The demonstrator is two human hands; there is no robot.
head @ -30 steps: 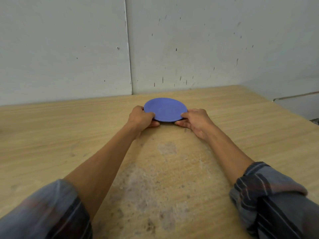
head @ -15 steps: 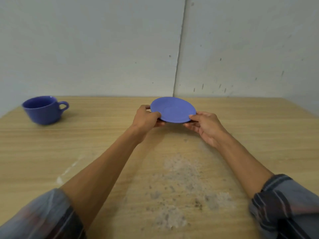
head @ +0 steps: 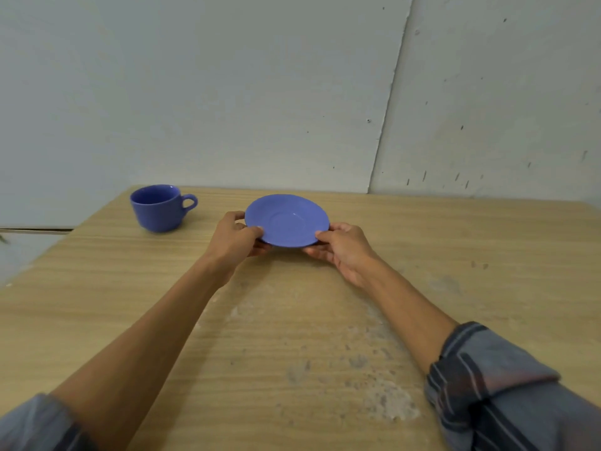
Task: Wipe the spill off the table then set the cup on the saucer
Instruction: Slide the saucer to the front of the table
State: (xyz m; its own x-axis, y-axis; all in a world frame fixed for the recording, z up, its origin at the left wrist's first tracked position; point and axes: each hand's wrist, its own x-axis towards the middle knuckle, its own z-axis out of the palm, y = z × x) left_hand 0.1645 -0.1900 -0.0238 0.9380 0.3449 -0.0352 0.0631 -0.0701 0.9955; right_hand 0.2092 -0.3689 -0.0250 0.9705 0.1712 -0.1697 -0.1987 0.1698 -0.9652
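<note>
A blue saucer (head: 287, 220) is held between both hands, slightly above the wooden table (head: 97, 288) and tilted toward me. My left hand (head: 234, 239) grips its left rim, thumb on top. My right hand (head: 344, 248) grips its right rim the same way. A blue cup (head: 157, 207) stands upright on the table at the far left, its handle pointing right, a hand's width from the saucer. No cloth is in view.
Pale worn, scuffed patches (head: 387, 402) mark the tabletop between my forearms. The table's left edge (head: 42, 258) runs diagonally near the cup. A grey wall (head: 260, 92) rises right behind the table.
My view has swung left, bringing the cup into sight and nearer the middle. Both hands keep hold of the saucer, which has risen off the table and now tilts toward me.
</note>
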